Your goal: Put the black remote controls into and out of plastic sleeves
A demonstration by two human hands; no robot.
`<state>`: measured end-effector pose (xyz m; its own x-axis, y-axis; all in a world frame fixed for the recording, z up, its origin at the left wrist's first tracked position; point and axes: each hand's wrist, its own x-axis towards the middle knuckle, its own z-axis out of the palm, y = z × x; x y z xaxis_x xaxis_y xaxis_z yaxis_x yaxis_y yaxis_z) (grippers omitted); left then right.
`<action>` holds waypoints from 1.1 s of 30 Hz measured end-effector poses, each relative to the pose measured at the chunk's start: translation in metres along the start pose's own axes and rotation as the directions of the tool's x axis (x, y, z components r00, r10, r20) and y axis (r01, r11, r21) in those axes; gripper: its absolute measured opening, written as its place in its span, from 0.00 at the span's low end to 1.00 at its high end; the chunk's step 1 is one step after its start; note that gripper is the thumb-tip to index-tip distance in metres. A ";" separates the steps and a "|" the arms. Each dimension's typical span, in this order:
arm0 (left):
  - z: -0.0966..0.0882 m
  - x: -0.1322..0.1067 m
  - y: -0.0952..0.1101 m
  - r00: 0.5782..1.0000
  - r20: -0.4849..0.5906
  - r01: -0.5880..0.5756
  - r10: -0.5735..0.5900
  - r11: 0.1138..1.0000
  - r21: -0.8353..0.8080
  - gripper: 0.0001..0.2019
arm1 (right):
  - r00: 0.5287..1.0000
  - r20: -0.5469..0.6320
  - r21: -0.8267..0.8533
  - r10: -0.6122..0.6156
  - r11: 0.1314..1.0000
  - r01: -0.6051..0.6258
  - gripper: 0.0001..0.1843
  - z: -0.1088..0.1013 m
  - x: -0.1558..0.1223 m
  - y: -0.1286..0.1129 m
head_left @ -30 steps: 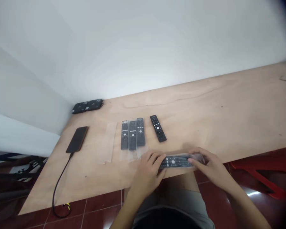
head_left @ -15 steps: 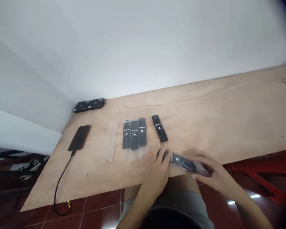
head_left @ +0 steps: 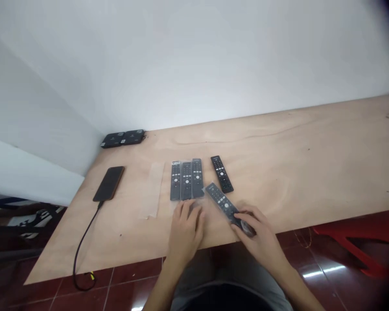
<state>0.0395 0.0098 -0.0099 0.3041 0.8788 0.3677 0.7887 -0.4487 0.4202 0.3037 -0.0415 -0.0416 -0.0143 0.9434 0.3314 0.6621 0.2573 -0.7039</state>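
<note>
My right hand (head_left: 259, 229) grips the lower end of a black remote control in a clear plastic sleeve (head_left: 223, 201), which lies at a slant with its top end pointing away to the left. My left hand (head_left: 185, 226) rests palm down with fingers apart, its fingertips at the lower ends of the remotes in the row. That row holds three sleeved remotes side by side: left remote (head_left: 175, 183), middle remote (head_left: 186, 179) and right remote (head_left: 197, 177). A bare black remote (head_left: 222, 173) lies just beyond the held one.
An empty plastic sleeve (head_left: 154, 190) lies left of the row. Farther left is a phone (head_left: 109, 183) with a black cable (head_left: 81, 246) hanging over the table edge. Two black boxes (head_left: 132, 137) sit against the wall. A red stool (head_left: 353, 246) stands at the right.
My left hand has let go of the sleeved remote and moved left to the row. My right hand has brought that remote leftward and turned its top end away from me.
</note>
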 end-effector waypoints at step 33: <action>-0.009 0.002 0.009 0.979 0.181 -0.096 0.096 0.995 -0.005 0.19 | 0.996 0.020 -0.331 -0.086 0.940 0.088 0.25 0.021 0.082 0.004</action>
<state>0.0425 0.0057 0.0018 0.4700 0.8467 0.2496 0.7533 -0.5321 0.3866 0.2893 0.0413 -0.0306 -0.0862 0.9215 0.3786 0.8687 0.2556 -0.4244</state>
